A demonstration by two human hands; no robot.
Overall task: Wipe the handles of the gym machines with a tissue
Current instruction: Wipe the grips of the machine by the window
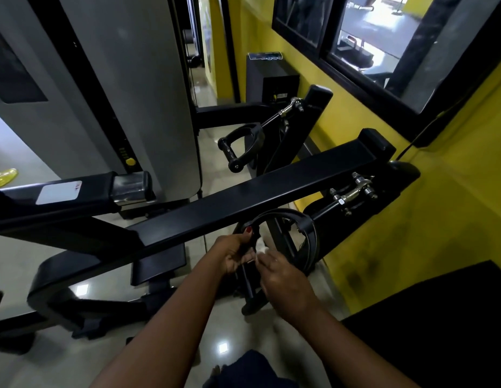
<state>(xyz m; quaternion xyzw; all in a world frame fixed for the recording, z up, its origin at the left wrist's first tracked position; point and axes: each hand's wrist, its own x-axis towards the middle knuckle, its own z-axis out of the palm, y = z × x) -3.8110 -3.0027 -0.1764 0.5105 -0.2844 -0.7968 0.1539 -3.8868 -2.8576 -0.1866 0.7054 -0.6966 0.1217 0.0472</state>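
Near handle: left grip clasping it, right grip pinching tissue, wiping underway; far handle seemingly pending

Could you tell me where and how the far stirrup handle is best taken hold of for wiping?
Probably grip the far stirrup handle by its straight crossbar, coming from the left; the yoke and rod close off its right side.

Dim, window glare, warped edges, slight blur
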